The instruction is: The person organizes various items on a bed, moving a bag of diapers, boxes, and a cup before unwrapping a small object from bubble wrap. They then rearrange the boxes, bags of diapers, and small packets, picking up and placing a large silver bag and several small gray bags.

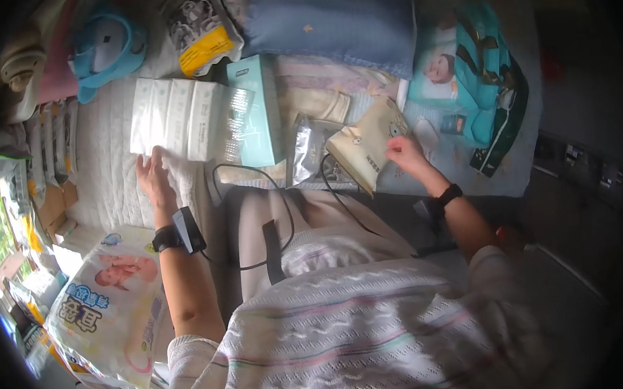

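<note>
My left hand (154, 178) is at the lower left edge of a row of white packs (172, 117), its fingertips touching the edge and its fingers slightly apart. At the right edge of a cream pouch (362, 144) with dark print, my right hand (406, 153) has its fingers curled together on the pouch's side. The pouch lies tilted, partly over a silver packet (307, 151). Between the white packs and the silver packet lies a light teal box (255, 115).
A blue pillow (328, 23) and a yellow-and-grey bag (203, 39) lie at the back. On the right is a teal package (462, 75); at upper left, a blue plastic item (110, 49). A large diaper pack (109, 302) stands by my left forearm. Black cables cross my lap.
</note>
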Motion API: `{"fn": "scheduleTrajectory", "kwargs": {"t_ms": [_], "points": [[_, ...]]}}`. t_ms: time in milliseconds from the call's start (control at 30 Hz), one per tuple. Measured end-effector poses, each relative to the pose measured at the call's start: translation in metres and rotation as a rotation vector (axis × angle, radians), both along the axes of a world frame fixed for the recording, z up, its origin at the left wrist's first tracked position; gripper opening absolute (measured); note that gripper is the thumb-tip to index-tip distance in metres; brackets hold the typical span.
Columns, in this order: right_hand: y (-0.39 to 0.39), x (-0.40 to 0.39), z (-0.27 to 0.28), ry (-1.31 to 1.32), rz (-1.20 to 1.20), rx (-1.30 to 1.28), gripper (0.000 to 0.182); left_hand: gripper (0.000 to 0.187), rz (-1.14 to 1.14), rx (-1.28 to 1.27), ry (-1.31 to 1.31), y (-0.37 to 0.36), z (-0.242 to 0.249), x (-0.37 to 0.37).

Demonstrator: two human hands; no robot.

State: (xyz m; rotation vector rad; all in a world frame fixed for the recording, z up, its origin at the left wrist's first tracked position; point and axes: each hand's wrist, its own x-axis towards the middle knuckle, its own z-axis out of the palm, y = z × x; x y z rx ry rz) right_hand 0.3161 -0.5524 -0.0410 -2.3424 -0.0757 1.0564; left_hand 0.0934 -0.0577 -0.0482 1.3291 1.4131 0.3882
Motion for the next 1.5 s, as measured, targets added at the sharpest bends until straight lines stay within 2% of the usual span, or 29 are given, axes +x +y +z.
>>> {"fn": "scheduleTrajectory", "kwargs": {"t_ms": [100,167,200,267,300,367,433,500,567,700,800,867,900,933,1000,1033,1067,1100,1133,1200,1233,1267,1300,1333,1367,1400,1433,1500], "points": [[-0.019,-0.006,-0.006,0.008,-0.036,-0.071,0.046,0.056,-0.004,0.320,0.004,0.002,-0.005,-0.007],[-0.002,-0.007,0.017,0.333,-0.395,-0.129,0.052,0.043,-0.089,0.447,-0.029,-0.009,0.023,0.009],[-0.004,-0.010,0.016,0.335,-0.408,-0.131,0.052,0.038,-0.145,0.549,-0.011,-0.015,0.029,0.017],[-0.006,-0.015,0.012,0.657,-0.675,0.186,0.054,0.031,-0.291,0.461,-0.149,-0.034,0.048,0.038],[-0.003,-0.019,0.001,0.655,-0.686,0.189,0.054,0.029,-0.356,0.427,-0.166,-0.045,0.051,0.052],[0.000,-0.030,-0.043,0.624,-0.997,0.681,0.050,0.029,-0.530,0.291,-0.141,-0.064,0.054,0.078],[-0.004,-0.030,-0.076,0.557,-1.131,0.767,0.045,0.027,-0.609,0.144,-0.281,-0.090,0.045,0.102],[0.007,-0.028,-0.072,0.515,-1.178,0.840,0.044,0.025,-0.746,0.093,-0.232,-0.116,0.039,0.125],[0.025,-0.019,-0.041,0.419,-1.268,0.762,0.040,0.023,-0.929,0.088,-0.219,-0.147,0.043,0.142],[0.041,-0.013,0.006,0.443,-1.150,0.981,0.041,0.029,-1.261,0.072,-0.138,-0.193,0.061,0.159],[0.077,-0.008,0.037,0.318,-1.071,0.806,0.034,0.056,-1.501,0.237,-0.116,-0.215,0.089,0.167],[0.105,-0.007,0.054,-0.028,-0.845,0.845,0.035,0.076,-1.618,0.332,0.078,-0.221,0.108,0.170],[0.118,-0.005,0.064,-0.059,-0.832,0.833,0.039,0.091,-1.653,0.331,0.163,-0.221,0.118,0.173],[0.130,-0.003,0.064,-0.193,-0.749,0.673,0.046,0.091,-1.648,0.348,0.155,-0.218,0.122,0.173],[0.157,0.005,0.074,-0.449,-0.495,0.470,0.052,0.100,-1.454,0.240,0.046,-0.209,0.125,0.171],[0.170,0.007,0.085,-0.473,-0.440,0.489,0.054,0.109,-1.346,0.313,-0.068,-0.205,0.123,0.168],[0.184,0.009,0.096,-0.498,-0.381,0.510,0.056,0.108,-1.275,0.405,-0.100,-0.200,0.124,0.167],[0.198,0.006,0.103,-0.630,-0.285,0.488,0.056,0.106,-1.179,0.482,-0.151,-0.195,0.126,0.166],[0.211,0.005,0.120,-0.571,-0.248,0.518,0.055,0.104,-1.078,0.555,-0.198,-0.190,0.128,0.165],[0.239,-0.001,0.126,-0.742,-0.142,0.565,0.051,0.089,-0.868,0.680,-0.180,-0.178,0.129,0.166],[0.255,-0.004,0.130,-0.739,-0.134,0.616,0.050,0.074,-0.794,0.761,-0.216,-0.167,0.131,0.164],[0.270,-0.007,0.134,-0.716,-0.106,0.700,0.048,0.060,-0.723,0.690,-0.319,-0.152,0.121,0.161],[0.285,-0.010,0.133,-0.666,-0.090,0.800,0.047,0.084,-0.612,0.549,-0.402,-0.139,0.071,0.162],[0.298,-0.010,0.136,-0.622,0.008,0.863,0.046,0.077,-0.557,0.635,-0.311,-0.127,0.124,0.151],[0.307,-0.013,0.145,-0.564,0.102,0.935,0.047,0.069,-0.487,0.580,-0.295,-0.113,0.153,0.142],[0.316,-0.018,0.159,-0.464,0.176,0.935,0.048,0.061,-0.435,0.506,-0.317,-0.098,0.169,0.133],[0.327,-0.021,0.172,-0.386,0.252,0.936,0.047,0.061,-0.360,0.556,-0.289,-0.075,0.172,0.120],[0.345,-0.030,0.186,-0.167,0.339,1.048,0.041,0.058,-0.169,0.233,-0.607,-0.041,0.170,0.098]]}}
